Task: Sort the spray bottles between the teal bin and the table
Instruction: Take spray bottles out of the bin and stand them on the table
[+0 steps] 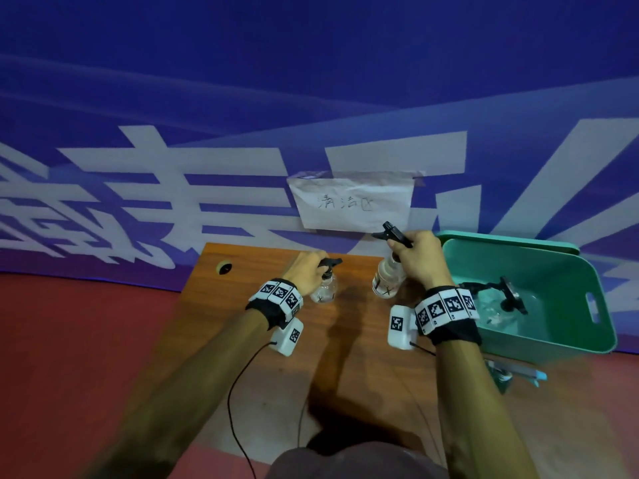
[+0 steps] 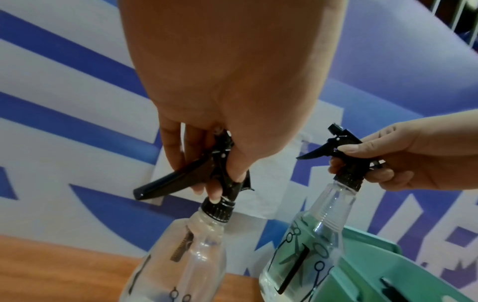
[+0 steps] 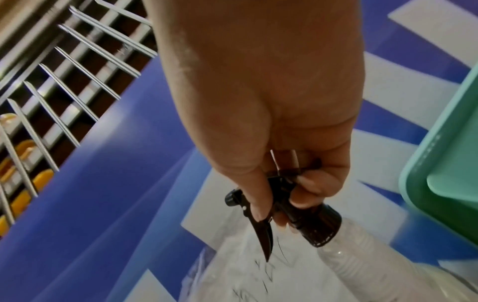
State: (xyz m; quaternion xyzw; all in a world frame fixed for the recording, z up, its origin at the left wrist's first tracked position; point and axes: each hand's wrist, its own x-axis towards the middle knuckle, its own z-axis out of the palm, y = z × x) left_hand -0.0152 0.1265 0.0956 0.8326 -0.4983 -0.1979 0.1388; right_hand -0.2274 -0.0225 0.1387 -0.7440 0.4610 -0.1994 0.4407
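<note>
Both forearms reach out from six o'clock over the brown wood-grain tabletop (image 1: 242,340), each wrist wrapped in a black band with white square-patterned markers. At three o'clock the teal plastic bin (image 1: 567,344) stands against the tabletop's right edge, and a clear spray bottle with a black trigger head (image 1: 508,299) lies on its side inside it. Behind, at twelve o'clock, a crumpled white paper sign (image 1: 352,202) with handwriting is taped to the blue-and-white banner (image 1: 311,81).

My right hand (image 1: 420,259) has its grip clamped on the black trigger head of a tall clear spray bottle printed with scissor outlines (image 1: 387,276), which is tilted just left of the bin; whether it touches the tabletop I cannot tell. My left hand (image 1: 306,271) has its grip closed round the black trigger head of a second clear spray bottle (image 1: 325,288), upright near the tabletop's centre, at eleven o'clock from the first.
</note>
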